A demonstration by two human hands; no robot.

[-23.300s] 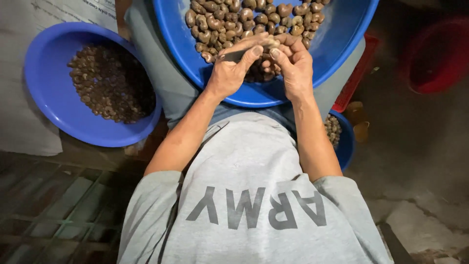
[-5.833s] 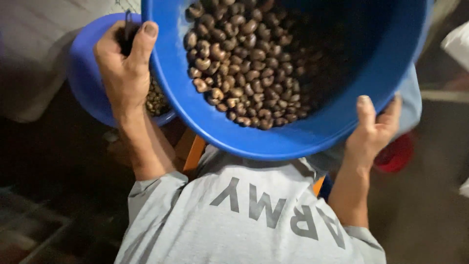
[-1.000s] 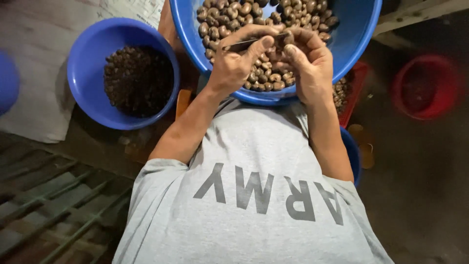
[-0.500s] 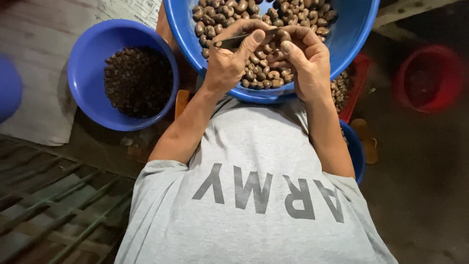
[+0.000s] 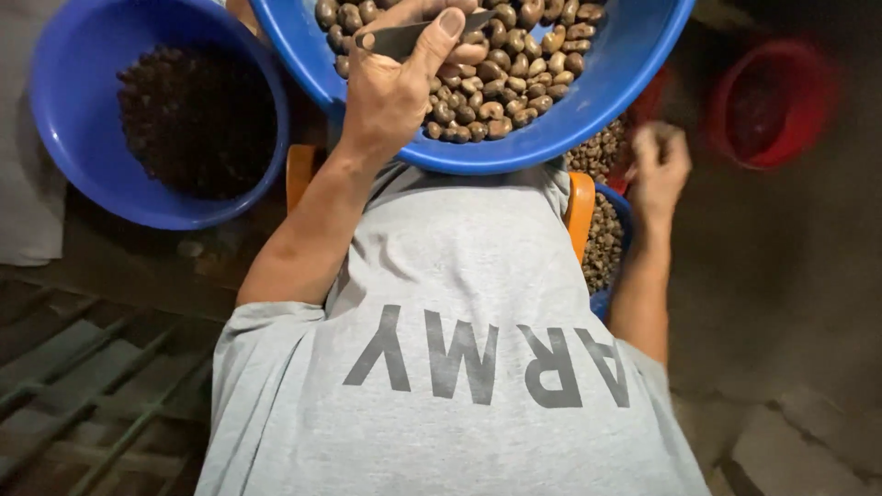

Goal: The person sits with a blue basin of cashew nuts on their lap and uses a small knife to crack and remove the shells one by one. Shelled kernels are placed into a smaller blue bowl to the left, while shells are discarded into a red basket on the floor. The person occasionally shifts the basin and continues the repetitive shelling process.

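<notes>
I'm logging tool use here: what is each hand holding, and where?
The left hand grips a dark knife by its handle. The right hand is blurred; any hold cannot be told.

The person wears a grey short-sleeved cotton T-shirt [image 5: 459,386] with large dark grey block lettering; forearms bare, right hand [image 5: 660,165] blurred, apparently ungloved.

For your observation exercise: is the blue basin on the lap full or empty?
Partly full: brown nuts cover the blue basin's bottom, walls bare.
</notes>
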